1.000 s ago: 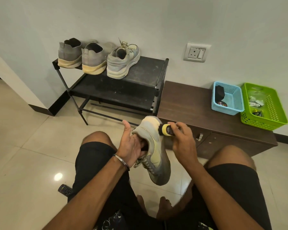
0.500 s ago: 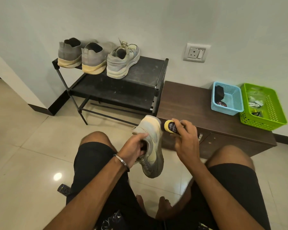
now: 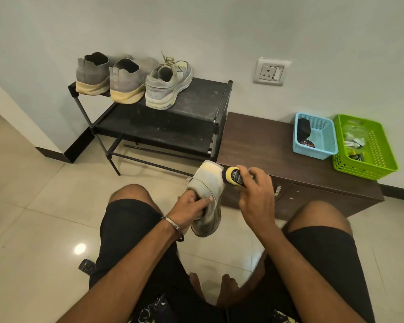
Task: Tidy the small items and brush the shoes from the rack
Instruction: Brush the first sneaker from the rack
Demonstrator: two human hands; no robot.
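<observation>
1. Fingers of your left hand (image 3: pixel 191 207) clamp the grey-and-cream sneaker (image 3: pixel 208 197), held above your knees.
2. Your right hand (image 3: pixel 254 194) fingers grip the yellow-tipped black shoe brush (image 3: pixel 234 177), touching the sneaker's heel.

Shoe (image 3: pixel 208 197) tilted more upright in left hand (image 3: pixel 189 209); applicator (image 3: pixel 235 175) back against heel

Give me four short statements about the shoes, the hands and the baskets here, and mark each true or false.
1. Three shoes stand on the rack. True.
2. The left hand holds the brush. False: it grips the shoe; the right hand holds the brush.
3. The blue basket sits left of the green basket. True.
4. Both baskets sit on the floor. False: they stand on the brown cabinet.
</observation>
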